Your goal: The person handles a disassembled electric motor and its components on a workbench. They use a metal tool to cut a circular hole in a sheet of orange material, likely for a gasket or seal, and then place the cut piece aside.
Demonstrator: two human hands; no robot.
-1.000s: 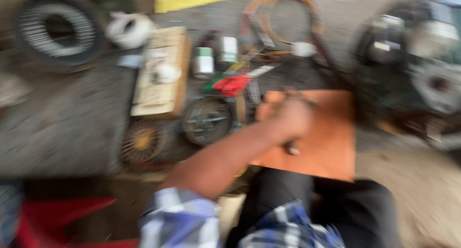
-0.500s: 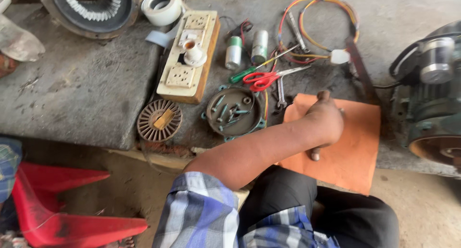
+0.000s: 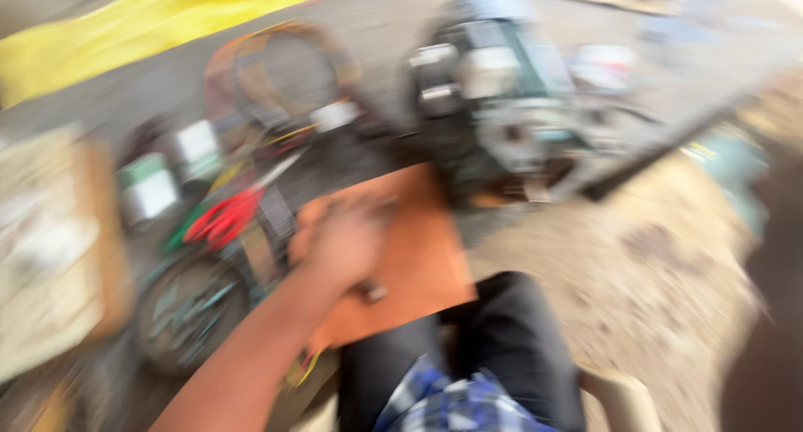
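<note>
Orange sheet (image 3: 422,256) seemingly under left hand (image 3: 347,240).

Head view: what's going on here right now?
The picture is badly motion-blurred. One hand, seemingly the left, rests closed on an orange sheet at the bench edge and seems to grip a small tool, though that is not clear. Red-handled scissors lie just left of it, a round tray of small parts below them, and a grey motor sits behind the sheet. No other hand shows.
</note>
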